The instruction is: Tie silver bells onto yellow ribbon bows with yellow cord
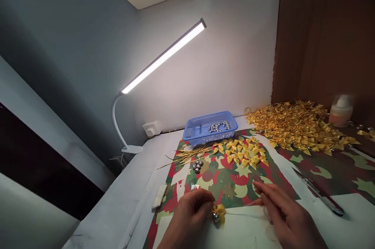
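Note:
At the front, my left hand is closed, its fingertips pinching a small yellow ribbon bow. A silver jingle bell hangs at that bow's left side. From the bow a thin pale cord stretches across to my right hand, whose fingers are pressed together on it. Beyond my hands, several loose silver bells lie in a cluster. Behind them are a bundle of gold cords and a group of yellow bows.
A blue basket holds more silver beads or bells. Finished-looking yellow bows form a heap at right, beside a white-capped bottle. Scissors lie right of my right hand. A lit lamp arches over the table.

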{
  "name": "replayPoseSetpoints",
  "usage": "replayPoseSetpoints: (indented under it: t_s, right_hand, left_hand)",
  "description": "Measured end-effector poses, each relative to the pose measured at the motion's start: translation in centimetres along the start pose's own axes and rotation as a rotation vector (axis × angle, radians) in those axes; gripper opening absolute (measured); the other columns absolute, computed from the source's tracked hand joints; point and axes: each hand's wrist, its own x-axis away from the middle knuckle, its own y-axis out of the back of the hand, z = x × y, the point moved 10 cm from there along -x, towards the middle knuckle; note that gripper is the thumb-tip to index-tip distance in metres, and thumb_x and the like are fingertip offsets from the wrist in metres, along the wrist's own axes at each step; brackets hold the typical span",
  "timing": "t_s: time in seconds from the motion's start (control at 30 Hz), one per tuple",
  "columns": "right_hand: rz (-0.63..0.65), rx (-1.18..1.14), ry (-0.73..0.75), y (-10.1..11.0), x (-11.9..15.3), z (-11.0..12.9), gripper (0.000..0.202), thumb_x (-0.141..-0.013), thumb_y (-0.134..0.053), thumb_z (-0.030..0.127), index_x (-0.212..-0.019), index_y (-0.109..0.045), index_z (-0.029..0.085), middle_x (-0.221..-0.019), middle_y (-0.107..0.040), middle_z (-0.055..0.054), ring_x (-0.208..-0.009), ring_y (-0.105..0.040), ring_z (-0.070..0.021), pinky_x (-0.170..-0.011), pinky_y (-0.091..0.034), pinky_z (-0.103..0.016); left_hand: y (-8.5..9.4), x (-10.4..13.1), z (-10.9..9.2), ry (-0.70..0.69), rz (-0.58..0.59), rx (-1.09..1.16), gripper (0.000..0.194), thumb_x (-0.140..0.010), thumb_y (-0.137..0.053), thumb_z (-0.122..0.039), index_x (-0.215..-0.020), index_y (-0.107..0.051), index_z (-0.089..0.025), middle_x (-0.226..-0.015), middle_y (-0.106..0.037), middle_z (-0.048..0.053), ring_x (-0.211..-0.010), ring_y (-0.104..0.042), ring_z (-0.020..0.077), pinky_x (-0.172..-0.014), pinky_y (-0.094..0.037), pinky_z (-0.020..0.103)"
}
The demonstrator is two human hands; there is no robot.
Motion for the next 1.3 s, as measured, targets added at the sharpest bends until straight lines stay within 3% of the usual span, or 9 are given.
replayPoseSetpoints:
  t_s: [0.1, 0.27, 0.37, 0.47, 0.6, 0.8, 0.97, 1.1, 1.3]
  right_hand:
    - [-0.078, 0.073, 0.022, 0.9, 0.0, -0.4, 0.041, -0.099, -0.043, 0.053, -0.115, -0.068, 0.025, -0.116, -0.068, -0.004, -0.108, -0.062, -0.0219, -0.093, -0.047, -0.031]
    - [-0.149, 0.032, 0.055, 1.6, 0.4, -0.3, 0.039, -0.099, -0.044, 0.053, -0.116, -0.068, 0.026, -0.118, -0.069, -0.004, -0.116, -0.058, -0.0254, -0.102, -0.044, -0.038]
    - [-0.157, -0.015, 0.018, 1.7, 0.6, -1.0, 0.039, -0.098, -0.046, 0.053, -0.115, -0.068, 0.027, -0.121, -0.068, -0.004, -0.121, -0.055, -0.0264, -0.102, -0.044, -0.038]
    - [-0.157, -0.044, 0.015, 1.6, 0.7, -1.3, 0.039, -0.097, -0.048, 0.054, -0.114, -0.070, 0.026, -0.119, -0.069, -0.005, -0.117, -0.057, -0.0262, -0.102, -0.044, -0.037]
    - [-0.187, -0.046, 0.057, 1.5, 0.6, -1.1, 0.037, -0.096, -0.049, 0.054, -0.108, -0.072, 0.028, -0.114, -0.070, -0.003, -0.111, -0.061, -0.0249, -0.100, -0.046, -0.035]
    - [-0.174, -0.086, 0.037, 1.1, 0.5, -1.3, 0.033, -0.097, -0.051, 0.053, -0.106, -0.073, 0.029, -0.113, -0.070, -0.002, -0.107, -0.061, -0.0225, -0.096, -0.049, -0.030]
    - [-0.194, -0.113, 0.040, 1.2, 0.6, -1.4, 0.033, -0.096, -0.053, 0.053, -0.107, -0.074, 0.030, -0.111, -0.071, -0.002, -0.106, -0.061, -0.0225, -0.095, -0.049, -0.029]
    - [-0.195, -0.095, 0.013, 1.2, 0.7, -1.6, 0.036, -0.095, -0.052, 0.055, -0.107, -0.074, 0.029, -0.112, -0.071, -0.003, -0.103, -0.063, -0.0226, -0.093, -0.051, -0.028]
    - [-0.291, -0.134, -0.092, 3.0, 0.9, -0.2, 0.042, -0.086, -0.060, 0.063, -0.100, -0.077, 0.026, -0.108, -0.072, -0.005, -0.095, -0.066, -0.0215, -0.084, -0.054, -0.022]
  left_hand:
    - [1.4, -1.1, -0.1, -0.018, -0.040, -0.196, 0.013, -0.084, -0.061, -0.019, -0.081, -0.074, -0.017, -0.072, -0.069, 0.000, -0.068, -0.062, 0.0195, -0.062, -0.046, 0.031]
    - [6.4, -5.3, -1.3, -0.089, -0.208, -0.496, 0.017, -0.094, -0.060, -0.031, -0.100, -0.068, -0.017, -0.103, -0.072, 0.005, -0.092, -0.068, 0.0230, -0.083, -0.055, 0.044]
    - [8.0, -8.0, -1.5, -0.117, -0.215, -0.638, 0.018, -0.093, -0.061, -0.029, -0.107, -0.066, -0.017, -0.111, -0.070, 0.007, -0.095, -0.068, 0.0232, -0.083, -0.056, 0.045]
    - [7.3, -9.9, -1.9, -0.168, -0.153, -0.721, 0.020, -0.094, -0.061, -0.028, -0.110, -0.066, -0.018, -0.113, -0.070, 0.007, -0.094, -0.069, 0.0230, -0.082, -0.057, 0.044]
    - [4.3, -11.5, -3.1, -0.251, -0.049, -0.780, 0.020, -0.094, -0.061, -0.028, -0.111, -0.066, -0.018, -0.115, -0.069, 0.007, -0.096, -0.068, 0.0235, -0.083, -0.057, 0.045]
    - [1.8, -13.6, -3.5, -0.258, -0.016, -0.817, 0.027, -0.093, -0.062, -0.028, -0.118, -0.062, -0.018, -0.120, -0.067, 0.008, -0.098, -0.068, 0.0247, -0.082, -0.057, 0.046]
    - [2.7, -13.8, -3.0, -0.267, -0.065, -0.730, 0.026, -0.093, -0.062, -0.028, -0.117, -0.063, -0.018, -0.120, -0.067, 0.008, -0.098, -0.068, 0.0246, -0.082, -0.057, 0.046]
    - [5.8, -12.7, -3.8, -0.280, -0.190, -0.537, 0.025, -0.093, -0.062, -0.028, -0.116, -0.063, -0.018, -0.119, -0.067, 0.008, -0.099, -0.067, 0.0248, -0.084, -0.056, 0.047]
    - [10.1, -7.0, -5.0, -0.299, -0.381, -0.002, 0.019, -0.095, -0.057, -0.032, -0.100, -0.065, -0.015, -0.101, -0.071, 0.005, -0.091, -0.070, 0.0227, -0.082, -0.057, 0.045]
